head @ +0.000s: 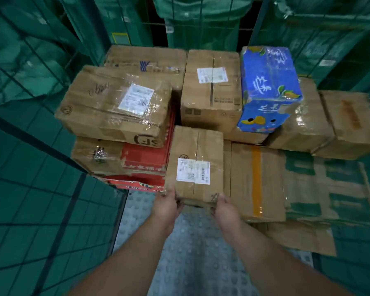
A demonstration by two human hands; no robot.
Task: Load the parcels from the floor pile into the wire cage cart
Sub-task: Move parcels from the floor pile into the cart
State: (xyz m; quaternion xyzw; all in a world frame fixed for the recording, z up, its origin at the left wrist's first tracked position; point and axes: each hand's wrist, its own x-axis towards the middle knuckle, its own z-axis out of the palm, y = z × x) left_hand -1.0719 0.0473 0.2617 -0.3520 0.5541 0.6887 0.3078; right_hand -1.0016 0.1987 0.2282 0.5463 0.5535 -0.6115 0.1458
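Hands on the near end of the small brown parcel (195,163), one at each corner: left hand (167,205) gripping the left corner, right hand (224,207) gripping the right, thumbs up on the top face, fingers tucked underneath where I can't see them. Two-corner hold so it doesn't tip and the label faces up while I steer it in. It sits at centre frame, its far end in the slot between the red box (145,159) on the left and the flat carton with the orange tape stripe (256,180) on the right; whether it's resting on anything yet, can't tell. I reckon this is the wire cage cart (41,178), green mesh wall down the left of frame, studded grey deck (192,253) under my forearms. Tight fit ahead: taped box (115,105) overhangs the red one at upper left, tall brown box (212,88) blocks dead ahead, blue printed carton (269,86) sits tilted beside it at upper right. Green sacks (201,18) hang beyond the mesh at the top. Narrow gap, so straight in, no twisting.
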